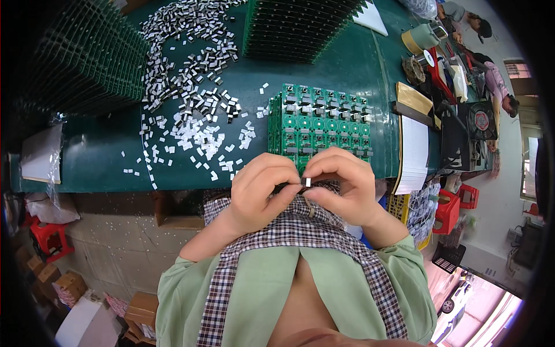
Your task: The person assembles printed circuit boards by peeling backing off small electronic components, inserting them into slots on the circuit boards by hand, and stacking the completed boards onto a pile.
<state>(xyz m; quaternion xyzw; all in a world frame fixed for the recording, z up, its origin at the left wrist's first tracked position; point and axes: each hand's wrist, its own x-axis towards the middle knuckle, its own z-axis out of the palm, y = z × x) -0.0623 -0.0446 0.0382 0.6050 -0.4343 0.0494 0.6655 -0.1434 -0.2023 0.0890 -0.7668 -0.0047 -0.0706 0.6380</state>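
Both of my hands meet at the table's front edge, just before a stack of green circuit boards (pixel 326 122). My right hand (pixel 347 188) is closed in a pinch on a small black-and-white rectangular piece (pixel 307 182). Fingertips of my left hand (pixel 260 188) are pinched together at the piece's left side; whatever lies between them is too small to make out. The top panel carries rows of small black and grey parts. Left of the boards, many similar black-and-white pieces (pixel 199 75) lie in a loose heap, with small white pieces (pixel 202 139) scattered at its near end.
Tall racks of green boards stand at the far left (pixel 92 58) and far middle (pixel 298 29) of the green table (pixel 341 63). Along the right side lie white paper sheets (pixel 413 150), a pale green flask (pixel 421 39) and a black fan (pixel 481 120). Other people sit farther off.
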